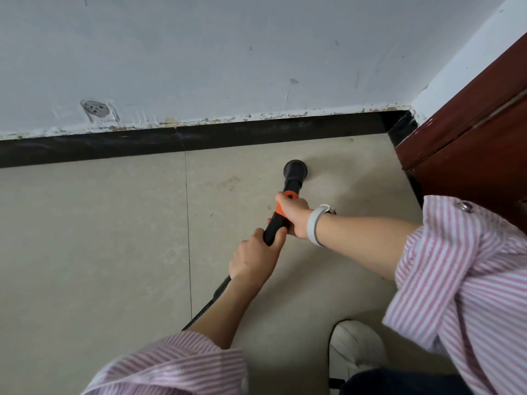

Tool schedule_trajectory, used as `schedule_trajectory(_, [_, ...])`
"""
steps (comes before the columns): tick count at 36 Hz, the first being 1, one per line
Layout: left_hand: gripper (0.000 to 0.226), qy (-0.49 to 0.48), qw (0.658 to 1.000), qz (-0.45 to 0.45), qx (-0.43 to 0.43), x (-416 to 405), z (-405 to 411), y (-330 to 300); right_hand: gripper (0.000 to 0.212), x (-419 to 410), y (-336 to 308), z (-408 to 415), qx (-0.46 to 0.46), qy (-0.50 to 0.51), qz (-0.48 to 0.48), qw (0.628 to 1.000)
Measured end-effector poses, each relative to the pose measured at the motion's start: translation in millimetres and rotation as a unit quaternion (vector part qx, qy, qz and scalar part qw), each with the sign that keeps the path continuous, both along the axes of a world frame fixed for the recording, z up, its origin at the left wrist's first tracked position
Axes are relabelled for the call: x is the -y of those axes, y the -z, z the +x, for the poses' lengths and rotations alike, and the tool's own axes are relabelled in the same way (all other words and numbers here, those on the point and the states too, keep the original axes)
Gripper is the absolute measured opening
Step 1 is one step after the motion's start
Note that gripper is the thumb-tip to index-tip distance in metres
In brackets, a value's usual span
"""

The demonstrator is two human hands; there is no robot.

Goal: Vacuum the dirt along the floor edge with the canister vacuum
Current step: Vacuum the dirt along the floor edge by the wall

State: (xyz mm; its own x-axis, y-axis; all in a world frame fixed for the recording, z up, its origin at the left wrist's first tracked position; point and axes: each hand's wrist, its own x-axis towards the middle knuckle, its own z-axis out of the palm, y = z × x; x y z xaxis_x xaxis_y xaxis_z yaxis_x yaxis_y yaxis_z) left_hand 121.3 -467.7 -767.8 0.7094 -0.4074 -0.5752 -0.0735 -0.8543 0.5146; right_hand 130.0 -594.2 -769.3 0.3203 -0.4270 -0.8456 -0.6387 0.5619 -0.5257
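Round black nozzle [295, 168] down on the pale floor tile [94, 223], near the black skirting [114, 145] but not against it, close to the corner. Right hand [293, 215] clenched round the orange-collared wand [281, 216]; left hand [253, 256] gripping just behind, where the hose [208, 305] starts. Best nudged forward until touching the skirting — then drawn slowly along it, kept flat. Wooden cabinet [470, 132] hemming in the right; open floor leftward. White shoe [353, 349] well behind.
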Motion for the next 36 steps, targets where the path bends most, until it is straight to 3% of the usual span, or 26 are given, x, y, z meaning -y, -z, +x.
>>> schedule_trajectory(14, [0.045, -0.135, 0.985, 0.07, 0.078, -112, 9, 6, 0.041, -123, 30, 48, -0.013, -0.149, 0.018, 0.989])
schedule_trajectory(19, [0.049, -0.205, 0.97, 0.081, 0.1, -140, 18, 0, 0.074, -161, 54, 77, -0.023, -0.218, -0.015, 0.976])
schedule_trajectory(26, [0.053, -0.251, 0.958, 0.084, 0.108, -155, 20, -2, 0.037, -184, 18, 82, 0.008, -0.244, -0.012, 0.97])
schedule_trajectory(33, [0.051, -0.238, 0.964, 0.07, 0.097, -129, 29, -5, 0.051, -158, 36, 93, 0.023, -0.238, -0.009, 0.971])
schedule_trajectory(36, [0.05, -0.214, 0.972, 0.047, 0.081, -108, 35, -7, 0.045, -132, 26, 89, 0.023, -0.215, -0.016, 0.976])
